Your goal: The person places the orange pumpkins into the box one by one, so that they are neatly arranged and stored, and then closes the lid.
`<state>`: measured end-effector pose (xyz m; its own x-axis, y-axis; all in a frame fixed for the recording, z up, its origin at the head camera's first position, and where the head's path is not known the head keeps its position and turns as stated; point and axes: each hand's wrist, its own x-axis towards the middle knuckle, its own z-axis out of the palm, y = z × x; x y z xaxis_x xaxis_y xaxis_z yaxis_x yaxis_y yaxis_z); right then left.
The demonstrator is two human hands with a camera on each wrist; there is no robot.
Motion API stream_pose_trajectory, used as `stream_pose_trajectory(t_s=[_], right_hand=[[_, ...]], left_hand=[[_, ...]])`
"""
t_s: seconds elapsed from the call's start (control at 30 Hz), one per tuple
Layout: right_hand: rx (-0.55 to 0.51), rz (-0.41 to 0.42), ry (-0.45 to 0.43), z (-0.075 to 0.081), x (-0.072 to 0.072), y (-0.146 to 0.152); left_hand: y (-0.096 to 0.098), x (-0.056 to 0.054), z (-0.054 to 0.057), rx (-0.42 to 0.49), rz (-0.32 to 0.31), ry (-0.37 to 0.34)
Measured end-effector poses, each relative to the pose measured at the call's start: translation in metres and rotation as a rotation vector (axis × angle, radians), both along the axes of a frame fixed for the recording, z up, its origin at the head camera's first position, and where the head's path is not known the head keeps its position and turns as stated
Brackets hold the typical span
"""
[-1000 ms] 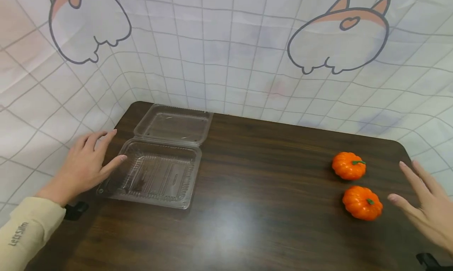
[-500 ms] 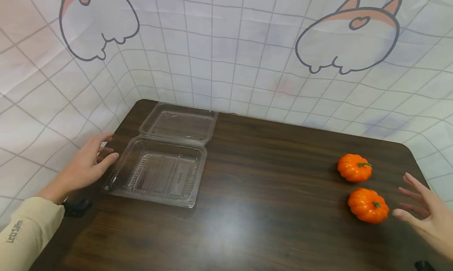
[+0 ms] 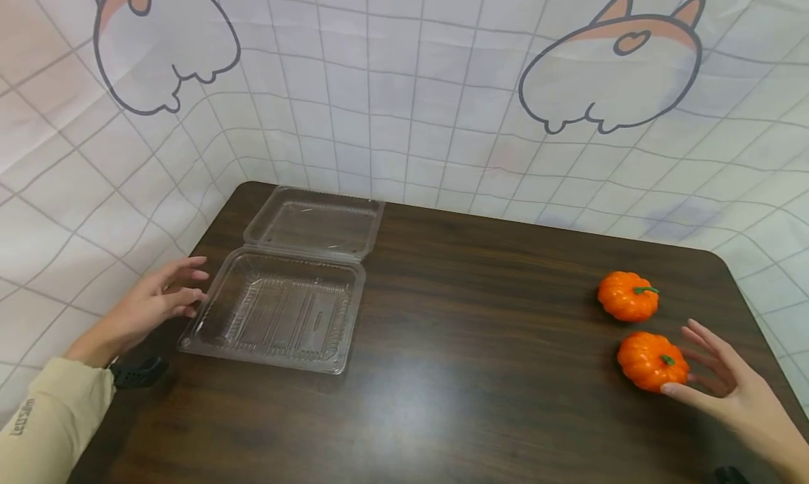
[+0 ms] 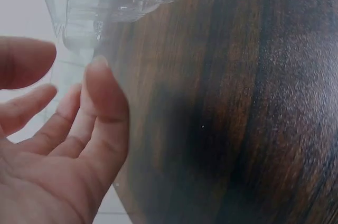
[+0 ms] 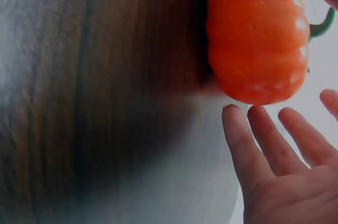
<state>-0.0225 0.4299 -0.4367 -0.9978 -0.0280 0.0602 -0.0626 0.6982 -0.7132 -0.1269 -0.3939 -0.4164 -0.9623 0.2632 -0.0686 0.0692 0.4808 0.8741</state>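
Note:
Two small orange pumpkins lie on the right of the table, the front pumpkin [image 3: 647, 359] nearer me and the rear pumpkin [image 3: 622, 298] just behind it. My right hand [image 3: 727, 389] is at the front pumpkin's right side, thumb and fingers spread. In the right wrist view, extended fingertips [image 5: 261, 115] lie close by the pumpkin [image 5: 256, 34]; whether they touch it I cannot tell. To the left lies a clear plastic clamshell box [image 3: 362, 287], its lid folded back. Beside its left rim hovers my left hand [image 3: 142, 308], fingers loosely bent and holding nothing.
The dark wood table [image 3: 455, 308] has rounded back corners. A white grid-patterned cloth [image 3: 392, 83] with cartoon animals hangs behind and along both sides. The box's transparent lid [image 3: 310, 220] lies flat near the back left edge.
My right hand has moved left to the front pumpkin. The left hand's fingers have bent in, and it has drawn slightly back from the box. Pumpkins and box have stayed in place.

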Motion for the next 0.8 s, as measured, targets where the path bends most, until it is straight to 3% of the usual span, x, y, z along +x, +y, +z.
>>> stream_pose_trajectory(t_s=[0.2, 0.53, 0.63, 0.8], right_hand=[[0.012, -0.010, -0.062, -0.005, 0.000, -0.003], [-0.012, -0.027, -0.052, -0.010, -0.002, -0.001], [-0.008, -0.039, -0.063, -0.012, -0.002, -0.001], [-0.010, -0.048, -0.078, -0.014, -0.002, 0.000]], left_hand=[[-0.003, 0.000, -0.004, 0.058, 0.009, -0.159], [0.002, 0.000, -0.007, 0.028, 0.020, -0.228], [0.001, -0.001, -0.008, 0.128, 0.001, -0.258], [0.002, -0.001, -0.007, 0.394, -0.050, -0.290]])
